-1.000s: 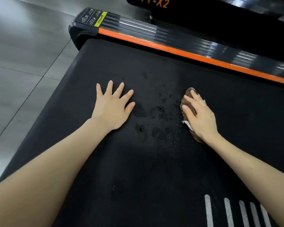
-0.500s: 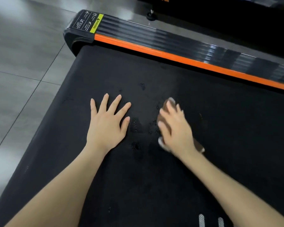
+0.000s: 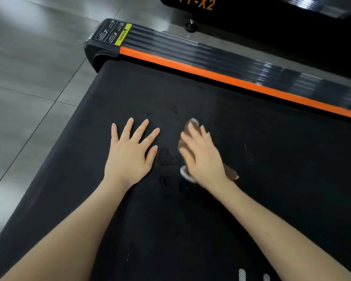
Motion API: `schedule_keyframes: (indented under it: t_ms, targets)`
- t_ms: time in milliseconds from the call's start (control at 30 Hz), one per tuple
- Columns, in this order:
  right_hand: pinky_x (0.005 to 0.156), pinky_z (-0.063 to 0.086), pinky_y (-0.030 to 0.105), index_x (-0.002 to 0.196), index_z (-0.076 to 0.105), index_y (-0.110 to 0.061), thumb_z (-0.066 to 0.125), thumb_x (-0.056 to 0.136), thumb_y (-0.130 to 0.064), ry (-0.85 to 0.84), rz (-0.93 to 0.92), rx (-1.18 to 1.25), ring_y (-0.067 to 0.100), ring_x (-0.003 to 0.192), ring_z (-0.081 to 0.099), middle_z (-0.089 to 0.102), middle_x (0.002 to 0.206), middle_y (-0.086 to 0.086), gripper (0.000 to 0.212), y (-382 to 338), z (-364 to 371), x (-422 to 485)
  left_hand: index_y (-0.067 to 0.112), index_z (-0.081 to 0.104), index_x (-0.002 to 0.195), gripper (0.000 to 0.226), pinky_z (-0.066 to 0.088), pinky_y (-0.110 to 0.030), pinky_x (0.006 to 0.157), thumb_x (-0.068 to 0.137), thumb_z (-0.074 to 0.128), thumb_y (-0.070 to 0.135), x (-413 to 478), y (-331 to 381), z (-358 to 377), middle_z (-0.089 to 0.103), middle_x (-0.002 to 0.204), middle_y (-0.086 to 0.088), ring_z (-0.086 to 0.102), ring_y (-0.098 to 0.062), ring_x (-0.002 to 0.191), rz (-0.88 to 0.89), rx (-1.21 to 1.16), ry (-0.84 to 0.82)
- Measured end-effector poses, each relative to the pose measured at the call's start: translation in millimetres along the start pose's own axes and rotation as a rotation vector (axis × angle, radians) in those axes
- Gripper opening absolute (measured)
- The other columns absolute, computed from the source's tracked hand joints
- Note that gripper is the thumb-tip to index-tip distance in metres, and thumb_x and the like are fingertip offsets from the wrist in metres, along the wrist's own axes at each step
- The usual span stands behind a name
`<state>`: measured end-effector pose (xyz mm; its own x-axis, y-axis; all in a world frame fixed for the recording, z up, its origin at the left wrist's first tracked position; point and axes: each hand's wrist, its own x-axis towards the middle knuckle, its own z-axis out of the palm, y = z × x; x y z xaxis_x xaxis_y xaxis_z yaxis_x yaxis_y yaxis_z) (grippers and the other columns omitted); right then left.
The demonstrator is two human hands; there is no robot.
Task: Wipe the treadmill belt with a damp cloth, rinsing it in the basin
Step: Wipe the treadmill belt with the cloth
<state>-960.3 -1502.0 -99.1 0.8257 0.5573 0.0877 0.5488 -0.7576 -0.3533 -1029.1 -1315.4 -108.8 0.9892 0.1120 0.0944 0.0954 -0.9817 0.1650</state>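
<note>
- Pressing flat, the right hand pins the brown cloth to the belt mid-width, fingers stretched, not curled; the left hand lies spread beside it, empty.
- The cloth looks soft, limp and light — best bunched under the palm.
- Open belt lies rightward — the orange rail bounds the far edge, the floor the left.

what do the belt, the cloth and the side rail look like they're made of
Belt: matte black, likely rubberised fabric; a fine dimpled weave shows and wet spots darken it. Cloth: soft brown textile with a pale edge, perhaps microfibre; it bunches under the right hand. Side rail: glossy black, probably plastic, ribbed with streaky reflections, plus an orange strip.
</note>
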Motion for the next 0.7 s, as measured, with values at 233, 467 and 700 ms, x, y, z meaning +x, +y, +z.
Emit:
schedule_keyframes:
  t_ms: [233, 467, 700]
  targets:
    - [0.118, 0.011, 0.04, 0.136, 0.049, -0.016, 0.042, 0.1, -0.031, -0.014, 0.054, -0.023, 0.029, 0.144, 0.018, 0.027, 0.155, 0.003, 0.04, 22.2, -4.5, 89.4, 0.013, 0.043, 0.141, 0.059, 0.016, -0.059, 0.112, 0.095, 0.027, 0.046, -1.6, -1.6, 4.8, 0.042, 0.146, -0.002, 0.03, -0.034, 0.139, -0.025, 0.007, 0.024]
    - [0.112, 0.024, 0.049, 0.128, 0.055, -0.016, 0.038, 0.099, -0.029, 0.179, 0.395, -0.102, 0.033, 0.13, 0.04, 0.047, 0.14, 0.003, 0.037, 107.3, -30.9, 129.9, 0.014, 0.047, 0.139, 0.058, 0.019, -0.059, 0.112, 0.094, 0.028, 0.046, -1.6, -1.8, 6.3, 0.043, 0.146, -0.001, 0.031, -0.033, 0.138, -0.016, 0.007, 0.056]
    - [0.106, 0.028, 0.049, 0.115, 0.059, -0.005, 0.04, 0.099, -0.028, 0.247, 0.68, -0.148, 0.045, 0.123, 0.039, 0.048, 0.131, 0.017, 0.034, 48.6, -5.0, 171.2, 0.012, 0.049, 0.137, 0.058, 0.02, -0.061, 0.11, 0.093, 0.031, 0.046, 0.5, 0.7, 8.1, 0.045, 0.145, -0.002, 0.033, -0.035, 0.137, -0.013, 0.029, 0.065]
